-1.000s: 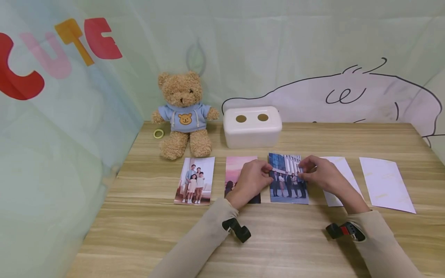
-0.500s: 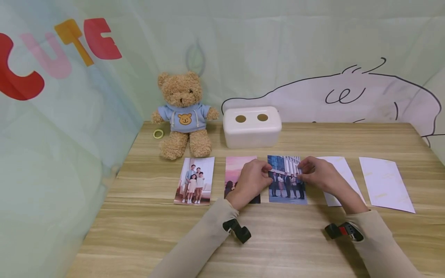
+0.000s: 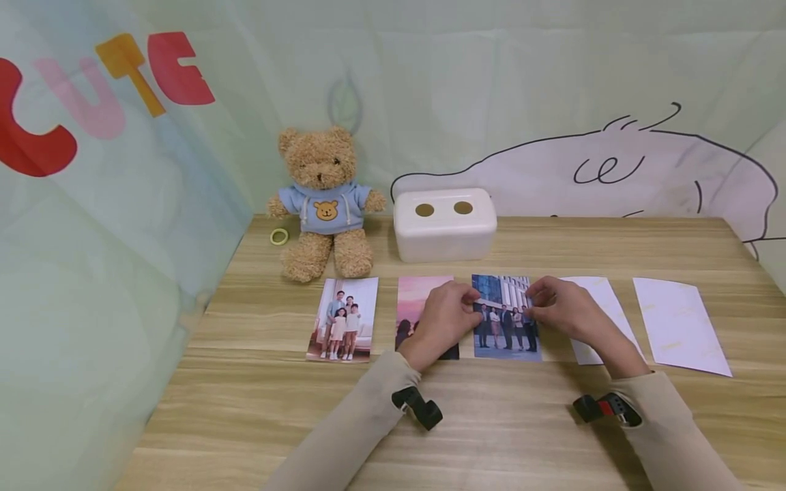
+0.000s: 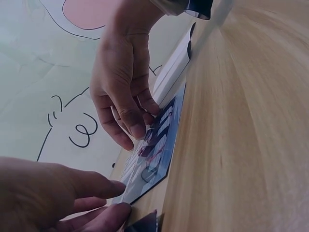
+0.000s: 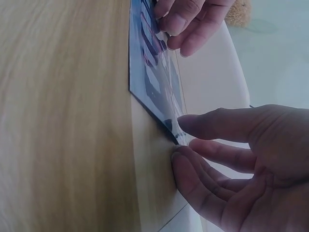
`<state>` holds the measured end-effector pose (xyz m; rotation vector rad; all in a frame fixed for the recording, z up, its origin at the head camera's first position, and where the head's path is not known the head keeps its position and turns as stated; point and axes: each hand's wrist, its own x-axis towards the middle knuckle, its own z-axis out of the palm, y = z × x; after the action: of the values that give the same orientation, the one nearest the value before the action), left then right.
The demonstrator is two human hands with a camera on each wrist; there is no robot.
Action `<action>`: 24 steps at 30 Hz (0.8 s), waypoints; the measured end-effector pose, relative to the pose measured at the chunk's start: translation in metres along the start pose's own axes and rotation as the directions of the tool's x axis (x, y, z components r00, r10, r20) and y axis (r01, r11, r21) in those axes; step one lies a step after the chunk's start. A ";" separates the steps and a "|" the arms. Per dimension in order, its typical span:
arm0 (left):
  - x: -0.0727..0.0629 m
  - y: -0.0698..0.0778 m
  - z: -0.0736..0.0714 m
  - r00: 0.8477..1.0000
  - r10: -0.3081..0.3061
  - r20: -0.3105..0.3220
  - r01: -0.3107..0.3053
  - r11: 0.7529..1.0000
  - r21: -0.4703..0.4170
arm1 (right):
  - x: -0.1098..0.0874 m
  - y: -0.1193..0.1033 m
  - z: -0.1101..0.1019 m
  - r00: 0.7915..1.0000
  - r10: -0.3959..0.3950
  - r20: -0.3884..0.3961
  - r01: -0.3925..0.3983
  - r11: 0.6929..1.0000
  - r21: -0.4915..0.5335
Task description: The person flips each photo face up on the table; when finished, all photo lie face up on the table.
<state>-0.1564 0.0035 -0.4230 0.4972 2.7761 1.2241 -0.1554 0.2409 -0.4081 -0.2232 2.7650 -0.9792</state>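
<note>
A glossy photo (image 3: pixel 506 344) of people in suits before tall buildings lies face up on the table between the hands. Its left edge is pinched by my left hand (image 3: pixel 443 319), thumb and index finger right at the border. On the opposite edge, my right hand (image 3: pixel 568 310) pinches the photo between thumb and fingers, as the right wrist view shows close up. Under the left hand's wrist, a pink-sky photo (image 3: pixel 424 290) is partly covered. A family photo (image 3: pixel 344 320) lies further left. The right hand overlaps one white sheet (image 3: pixel 608 307) with faint yellow marks.
Another white sheet (image 3: pixel 681 324), slightly curled, lies at the far right of the row. Behind the photos stand a white box (image 3: pixel 445 235) with two round holes and a teddy bear (image 3: pixel 325 198) in a blue hoodie. A small yellow-green ring (image 3: pixel 279 236) lies beside the bear.
The suited-group photo has shifted slightly left and toward me, lying straighter in the row, with both hands at its edges. Over the last half second almost nothing moves.
</note>
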 end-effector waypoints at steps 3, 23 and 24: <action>0.000 0.000 -0.001 1.000 -0.003 -0.001 0.003 1.000 -0.022 | 0.001 -0.001 -0.001 1.000 0.008 0.002 -0.008 1.000 0.002; -0.003 0.022 0.017 0.997 0.078 0.010 -0.075 0.984 -0.160 | -0.005 0.012 -0.018 0.982 -0.037 -0.187 0.048 0.997 0.055; -0.002 0.024 0.019 0.996 0.086 0.013 -0.083 0.983 -0.166 | -0.006 0.013 -0.019 0.979 -0.043 -0.201 0.057 0.996 0.063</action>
<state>-0.1446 0.0312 -0.4190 0.6140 2.6318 1.4436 -0.1554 0.2641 -0.4013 -0.1948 2.9114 -1.1662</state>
